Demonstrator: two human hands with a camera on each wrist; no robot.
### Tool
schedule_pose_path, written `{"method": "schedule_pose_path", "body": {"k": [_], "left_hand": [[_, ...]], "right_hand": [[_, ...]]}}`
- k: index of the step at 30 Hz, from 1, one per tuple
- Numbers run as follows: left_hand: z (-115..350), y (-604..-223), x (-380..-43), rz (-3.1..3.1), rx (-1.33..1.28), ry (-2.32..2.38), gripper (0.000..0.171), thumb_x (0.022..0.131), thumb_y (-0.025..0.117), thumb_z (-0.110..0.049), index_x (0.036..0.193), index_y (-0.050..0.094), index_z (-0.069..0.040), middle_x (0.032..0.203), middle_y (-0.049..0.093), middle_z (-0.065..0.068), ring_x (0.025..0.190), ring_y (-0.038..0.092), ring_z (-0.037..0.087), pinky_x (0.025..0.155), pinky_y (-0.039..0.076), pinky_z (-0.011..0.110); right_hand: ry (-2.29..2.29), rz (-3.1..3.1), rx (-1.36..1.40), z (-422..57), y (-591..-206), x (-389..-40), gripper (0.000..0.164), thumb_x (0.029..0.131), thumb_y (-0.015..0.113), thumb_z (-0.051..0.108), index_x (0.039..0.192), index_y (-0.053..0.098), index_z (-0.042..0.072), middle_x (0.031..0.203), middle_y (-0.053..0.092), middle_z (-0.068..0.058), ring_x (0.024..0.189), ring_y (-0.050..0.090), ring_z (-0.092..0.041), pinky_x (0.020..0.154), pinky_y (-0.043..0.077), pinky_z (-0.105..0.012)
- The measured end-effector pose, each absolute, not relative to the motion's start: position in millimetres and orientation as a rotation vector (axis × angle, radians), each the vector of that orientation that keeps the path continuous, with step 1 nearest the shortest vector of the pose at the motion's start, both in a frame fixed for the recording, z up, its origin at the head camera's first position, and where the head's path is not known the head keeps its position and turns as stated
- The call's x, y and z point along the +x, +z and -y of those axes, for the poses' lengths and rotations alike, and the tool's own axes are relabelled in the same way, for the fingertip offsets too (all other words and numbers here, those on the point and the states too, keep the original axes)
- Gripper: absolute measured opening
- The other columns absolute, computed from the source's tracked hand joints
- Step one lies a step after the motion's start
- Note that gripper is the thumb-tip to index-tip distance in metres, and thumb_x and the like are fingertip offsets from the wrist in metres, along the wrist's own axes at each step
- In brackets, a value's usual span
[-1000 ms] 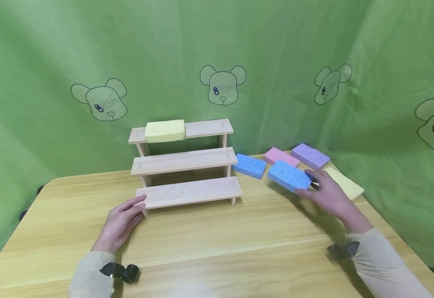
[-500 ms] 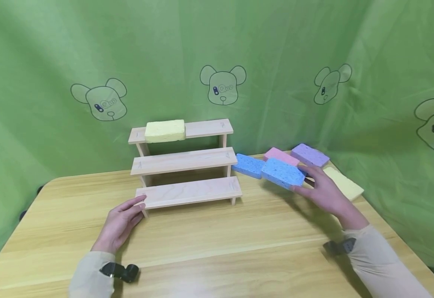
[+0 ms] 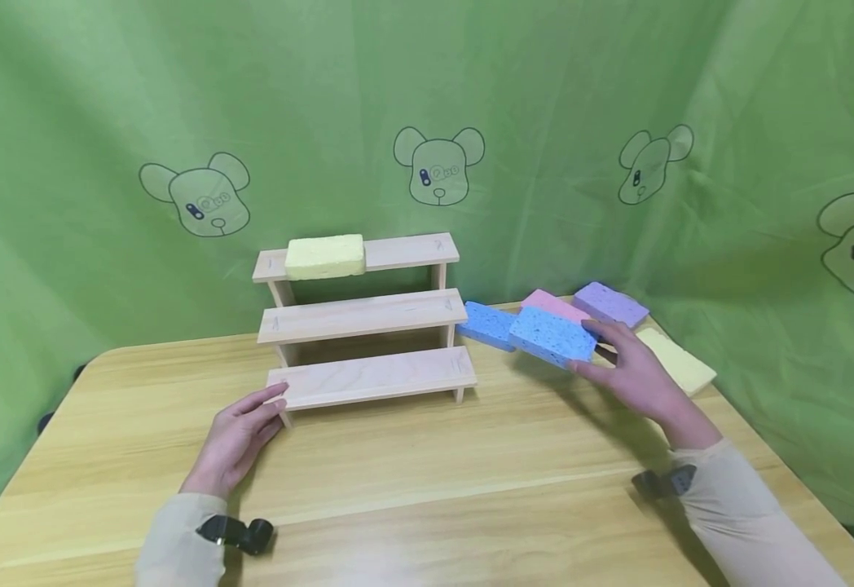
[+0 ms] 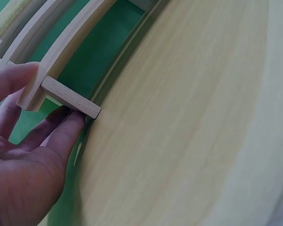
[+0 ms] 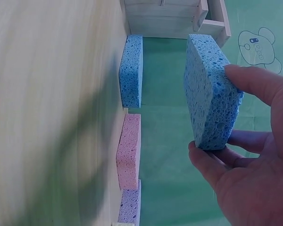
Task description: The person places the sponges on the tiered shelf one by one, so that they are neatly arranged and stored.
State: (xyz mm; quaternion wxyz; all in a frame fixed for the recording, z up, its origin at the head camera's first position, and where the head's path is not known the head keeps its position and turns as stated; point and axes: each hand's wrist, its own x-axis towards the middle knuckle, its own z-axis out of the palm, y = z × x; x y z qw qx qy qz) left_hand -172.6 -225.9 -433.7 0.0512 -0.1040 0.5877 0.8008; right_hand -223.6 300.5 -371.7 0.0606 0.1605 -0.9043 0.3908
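Note:
My right hand (image 3: 634, 377) holds a blue sponge (image 3: 553, 336) by its right end, off the table. In the right wrist view this raised sponge (image 5: 211, 92) is pinched between thumb and fingers. My left hand (image 3: 239, 440) grips the left end of the lowest step of a three-tier wooden stand (image 3: 371, 379). The left wrist view has its fingers around the board end and against the short leg (image 4: 70, 96). A pale yellow sponge (image 3: 324, 257) lies on the top tier, left of its middle.
On the table (image 3: 427, 505), right of the stand, lie another blue sponge (image 3: 486, 324), a pink sponge (image 3: 555, 305), a purple sponge (image 3: 610, 304) and a second yellow sponge (image 3: 676, 361). A green curtain (image 3: 530, 98) hangs behind and to the right.
My right hand has carried the blue sponge left and slightly away from me, so it now overlaps the view of the other blue sponge. My left hand and the stand stay put.

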Motion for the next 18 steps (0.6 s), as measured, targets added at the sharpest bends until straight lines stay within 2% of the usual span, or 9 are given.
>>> {"method": "schedule_pose_path", "body": {"k": [5,14,18], "left_hand": [[226.2,-433.1,-172.6,-1.787,-0.316,2.438,0.023,0.094,0.064,-0.001,0.112,0.072,-0.013,0.149,0.038,0.015,0.114,0.057,0.009,0.104,0.044,0.031],[226.9,-434.7,-172.5,-1.78,-0.31,2.449,0.022,0.093,0.065,-0.001,0.102,0.075,-0.018,0.136,0.051,0.005,0.113,0.057,0.009,0.102,0.046,0.031],[227.0,-435.6,-172.6,-1.772,-0.302,2.453,0.022,0.093,0.065,-0.001,0.101,0.075,-0.018,0.135,0.051,0.005,0.112,0.058,0.01,0.102,0.046,0.031]], "right_hand": [[1.182,2.715,0.5,-298.6,-371.8,-226.9,0.072,0.089,0.074,0.017,0.143,0.037,-0.012,0.146,0.031,-0.031,0.128,0.04,-0.05,0.105,0.037,-0.059],[1.263,2.675,0.546,-290.1,-362.7,-231.0,0.074,0.09,0.074,0.015,0.147,0.034,-0.009,0.148,0.032,-0.028,0.13,0.04,-0.048,0.105,0.037,-0.054],[1.269,2.658,0.546,-288.9,-358.7,-232.6,0.074,0.088,0.074,0.012,0.147,0.034,-0.008,0.145,0.035,-0.029,0.129,0.04,-0.047,0.105,0.038,-0.054]]}}
